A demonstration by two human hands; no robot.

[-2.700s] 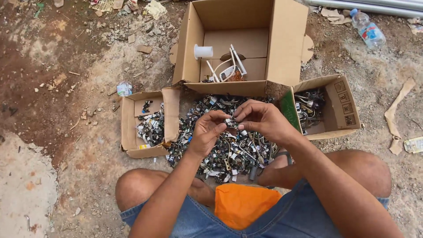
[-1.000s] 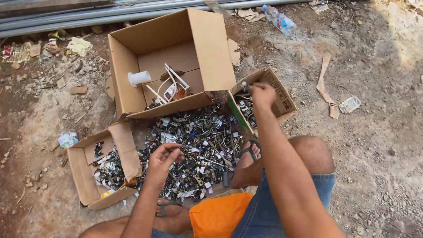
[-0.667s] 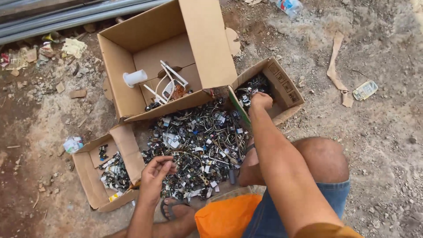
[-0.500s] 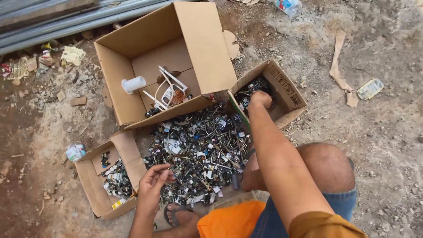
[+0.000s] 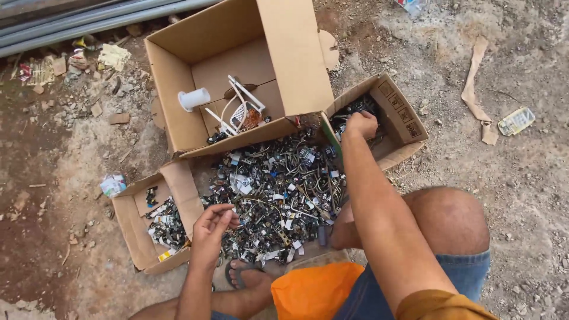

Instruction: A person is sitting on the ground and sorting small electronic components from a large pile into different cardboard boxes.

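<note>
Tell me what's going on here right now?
A person sits on bare dirt over a pile of small scrap electronic parts. The right hand reaches into the small cardboard box on the right, which holds dark parts. The left hand hovers at the pile's near edge beside another small box of parts, fingers curled; whether it holds anything is unclear. A large open carton behind holds white plastic pieces.

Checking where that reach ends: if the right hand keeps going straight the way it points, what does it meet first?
Probably the dark scrap pieces inside the small cardboard box; the right hand already sits over its opening.
</note>
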